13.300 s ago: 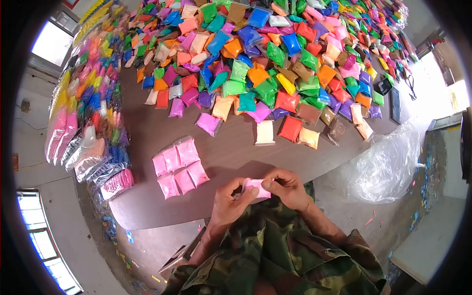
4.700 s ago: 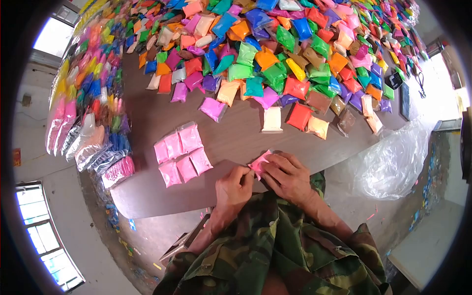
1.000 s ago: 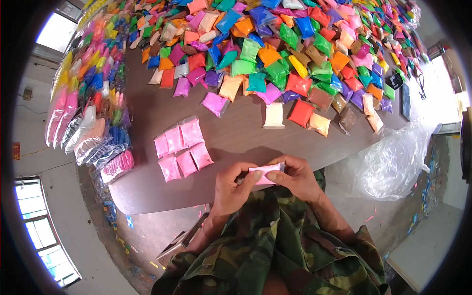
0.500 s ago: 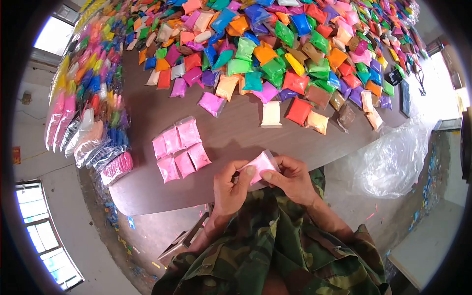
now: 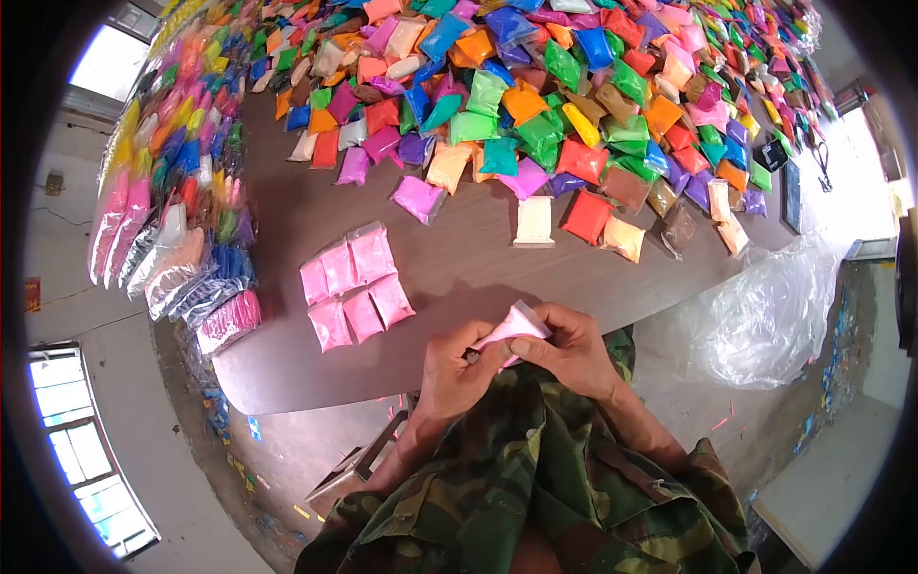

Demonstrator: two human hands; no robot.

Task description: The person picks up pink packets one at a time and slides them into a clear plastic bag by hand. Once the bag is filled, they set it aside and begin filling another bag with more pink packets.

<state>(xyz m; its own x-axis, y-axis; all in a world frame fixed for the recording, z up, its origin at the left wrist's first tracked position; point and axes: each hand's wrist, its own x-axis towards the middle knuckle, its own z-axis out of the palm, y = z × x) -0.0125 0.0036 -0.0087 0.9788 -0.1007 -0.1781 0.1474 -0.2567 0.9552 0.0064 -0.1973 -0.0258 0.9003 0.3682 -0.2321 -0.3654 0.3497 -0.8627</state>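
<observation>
Close to the table's front edge, a light pink packet [image 5: 521, 324] is pinched between my two hands. My left hand [image 5: 461, 367] grips its left side, thumb on top. On the right side my right hand [image 5: 572, 352] has its thumb pressed on the packet and its fingers behind it. Part of the packet is hidden by the fingers. To the left, several pink packets [image 5: 361, 316] lie flat in two rows on the brown table [image 5: 459, 258].
A large heap of coloured packets [image 5: 540, 129] covers the table's far side. Stacked bagged packets [image 5: 177, 220] stand at the left. Clear plastic wrap [image 5: 765, 320] hangs by the right edge. A dark flat object [image 5: 791, 196] lies at the far right.
The held packet has been tilted and bent between my hands. My left fingers and thumb have shifted on it. The packets on the table appear only slightly displaced in view.
</observation>
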